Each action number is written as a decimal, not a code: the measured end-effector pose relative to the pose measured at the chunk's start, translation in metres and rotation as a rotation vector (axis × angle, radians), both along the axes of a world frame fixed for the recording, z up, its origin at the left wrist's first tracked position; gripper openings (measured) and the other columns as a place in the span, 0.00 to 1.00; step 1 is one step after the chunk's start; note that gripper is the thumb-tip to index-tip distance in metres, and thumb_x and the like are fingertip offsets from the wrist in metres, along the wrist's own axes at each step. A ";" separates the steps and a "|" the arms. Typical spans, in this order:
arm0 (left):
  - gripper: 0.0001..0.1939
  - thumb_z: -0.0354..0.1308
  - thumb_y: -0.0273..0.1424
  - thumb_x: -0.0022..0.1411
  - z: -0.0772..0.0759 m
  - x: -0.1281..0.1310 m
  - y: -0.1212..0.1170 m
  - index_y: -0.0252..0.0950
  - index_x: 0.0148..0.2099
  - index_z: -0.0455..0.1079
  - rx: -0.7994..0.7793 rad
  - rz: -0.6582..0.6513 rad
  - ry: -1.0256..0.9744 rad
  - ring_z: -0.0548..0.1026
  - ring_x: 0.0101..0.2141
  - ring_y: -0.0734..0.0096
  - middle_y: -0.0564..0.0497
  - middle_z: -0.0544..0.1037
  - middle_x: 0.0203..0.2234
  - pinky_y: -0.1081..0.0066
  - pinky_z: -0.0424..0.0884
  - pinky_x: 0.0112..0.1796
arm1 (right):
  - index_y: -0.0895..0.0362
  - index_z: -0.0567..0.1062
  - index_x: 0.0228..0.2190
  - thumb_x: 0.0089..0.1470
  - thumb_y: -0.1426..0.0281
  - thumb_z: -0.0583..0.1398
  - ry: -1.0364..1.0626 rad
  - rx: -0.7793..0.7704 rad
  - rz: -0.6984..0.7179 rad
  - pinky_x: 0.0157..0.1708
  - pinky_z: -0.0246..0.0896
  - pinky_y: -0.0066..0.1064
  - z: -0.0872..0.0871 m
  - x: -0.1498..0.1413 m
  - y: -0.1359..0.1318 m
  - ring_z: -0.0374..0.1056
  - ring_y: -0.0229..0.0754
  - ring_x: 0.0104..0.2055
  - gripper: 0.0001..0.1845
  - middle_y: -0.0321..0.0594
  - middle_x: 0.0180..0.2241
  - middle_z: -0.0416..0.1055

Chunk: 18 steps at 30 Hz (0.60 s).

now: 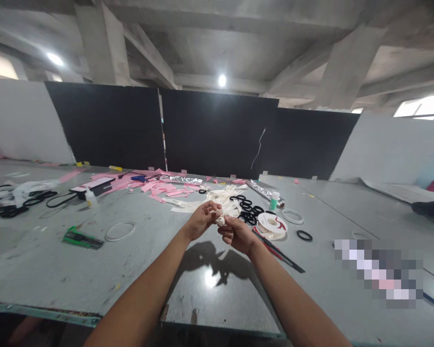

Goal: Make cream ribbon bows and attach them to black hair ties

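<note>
Cream bundle: a small, gathered cream-white bundle of fabric-like ribbon (220, 220), held above the grey, scuffed desk (148, 284) between both hands.
Left grip: the left hand (201, 220) has thumb and fingertips drawn together on the bundle's upper left side.
Right grip: the right hand (240, 234) pinches its lower right side, thumb on top, the other fingers curled beneath.
Handling: likely very light, soft and floppy, perhaps a little slippery if satin; it should crease rather than break, though its folds could work loose.
Where to hold: best at the thick gathered middle, by the fingertips, leaving any loose ends free.
Ribbon spool: one, a white disc-sided spool with red marking (266, 222).
Loose strips: many cream-white ribbon strips (222, 194), too tangled to count.
Black rings: one thick black ring (304, 239) apart at right, one tiny black ring (202, 191) beyond the hands, and an overlapping heap of black rings (251, 209), uncountable.
Cutters: one green-handled cutter (81, 237) at left.
Bottles: two, a clear-white squeeze bottle (90, 198) and a green-and-white bottle (274, 201).
</note>
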<state>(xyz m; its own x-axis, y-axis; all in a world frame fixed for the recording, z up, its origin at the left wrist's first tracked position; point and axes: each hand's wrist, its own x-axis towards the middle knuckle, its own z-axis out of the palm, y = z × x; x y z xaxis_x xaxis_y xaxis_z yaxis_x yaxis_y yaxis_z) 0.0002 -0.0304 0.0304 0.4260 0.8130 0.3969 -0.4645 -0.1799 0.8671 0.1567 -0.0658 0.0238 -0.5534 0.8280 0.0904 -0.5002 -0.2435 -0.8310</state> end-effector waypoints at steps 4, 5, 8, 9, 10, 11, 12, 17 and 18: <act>0.07 0.61 0.31 0.53 -0.002 0.004 0.004 0.34 0.31 0.67 0.345 0.347 0.230 0.70 0.37 0.70 0.49 0.71 0.35 0.71 0.66 0.40 | 0.57 0.67 0.27 0.47 0.62 0.64 0.044 -0.003 -0.212 0.13 0.40 0.19 0.001 -0.002 0.004 0.39 0.29 0.17 0.13 0.25 0.19 0.44; 0.04 0.59 0.30 0.55 -0.002 0.005 0.004 0.35 0.33 0.69 0.431 0.420 0.295 0.70 0.39 0.68 0.49 0.71 0.35 0.69 0.65 0.43 | 0.57 0.67 0.27 0.47 0.61 0.65 0.030 0.007 -0.264 0.13 0.40 0.19 0.002 -0.001 0.006 0.40 0.29 0.17 0.14 0.25 0.18 0.45; 0.06 0.56 0.31 0.56 -0.003 0.004 0.004 0.36 0.38 0.70 0.562 0.536 0.412 0.70 0.44 0.65 0.48 0.72 0.39 0.68 0.64 0.45 | 0.57 0.68 0.27 0.46 0.59 0.65 -0.067 0.058 -0.356 0.14 0.44 0.20 0.002 0.001 0.010 0.43 0.28 0.17 0.16 0.26 0.18 0.50; 0.06 0.57 0.32 0.57 -0.003 0.004 0.005 0.36 0.37 0.70 0.566 0.562 0.427 0.70 0.44 0.65 0.47 0.72 0.39 0.68 0.65 0.44 | 0.57 0.69 0.26 0.45 0.58 0.65 -0.112 0.080 -0.372 0.14 0.46 0.20 0.001 0.001 0.011 0.44 0.29 0.17 0.16 0.26 0.18 0.50; 0.06 0.57 0.33 0.56 -0.004 0.004 0.006 0.36 0.35 0.70 0.556 0.592 0.435 0.70 0.43 0.65 0.48 0.72 0.38 0.69 0.65 0.43 | 0.57 0.69 0.26 0.46 0.58 0.65 -0.157 0.099 -0.382 0.14 0.47 0.21 0.001 0.002 0.012 0.45 0.29 0.17 0.16 0.26 0.17 0.50; 0.06 0.58 0.34 0.56 -0.004 0.004 0.007 0.35 0.33 0.69 0.535 0.625 0.435 0.71 0.41 0.66 0.48 0.72 0.37 0.69 0.65 0.42 | 0.57 0.70 0.26 0.46 0.57 0.64 -0.195 0.111 -0.393 0.14 0.49 0.21 0.000 0.002 0.013 0.46 0.29 0.17 0.17 0.26 0.17 0.51; 0.07 0.58 0.34 0.56 -0.005 0.004 0.008 0.35 0.31 0.69 0.505 0.654 0.427 0.71 0.40 0.67 0.48 0.72 0.36 0.70 0.66 0.40 | 0.57 0.70 0.26 0.46 0.57 0.64 -0.216 0.118 -0.404 0.14 0.50 0.22 0.000 0.002 0.013 0.47 0.29 0.17 0.17 0.27 0.17 0.52; 0.10 0.55 0.36 0.57 -0.011 0.005 0.016 0.34 0.29 0.68 0.327 0.694 0.335 0.70 0.34 0.70 0.49 0.72 0.34 0.74 0.64 0.32 | 0.56 0.74 0.37 0.43 0.62 0.66 -0.188 0.145 -0.448 0.15 0.57 0.23 -0.003 0.000 0.015 0.58 0.32 0.23 0.19 0.33 0.26 0.65; 0.10 0.55 0.37 0.57 -0.012 0.005 0.017 0.34 0.30 0.68 0.301 0.692 0.324 0.70 0.33 0.70 0.50 0.72 0.32 0.74 0.64 0.31 | 0.55 0.74 0.40 0.42 0.62 0.66 -0.197 0.159 -0.458 0.15 0.58 0.23 -0.003 0.000 0.016 0.58 0.32 0.23 0.21 0.33 0.26 0.65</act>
<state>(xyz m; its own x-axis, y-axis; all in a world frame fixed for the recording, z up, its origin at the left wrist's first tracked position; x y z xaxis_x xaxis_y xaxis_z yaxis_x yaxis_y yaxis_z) 0.0049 -0.0129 0.0186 -0.0015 0.8125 0.5830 0.1020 -0.5798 0.8083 0.1568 -0.0503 0.0205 -0.1568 0.9737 0.1655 -0.3559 0.1006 -0.9291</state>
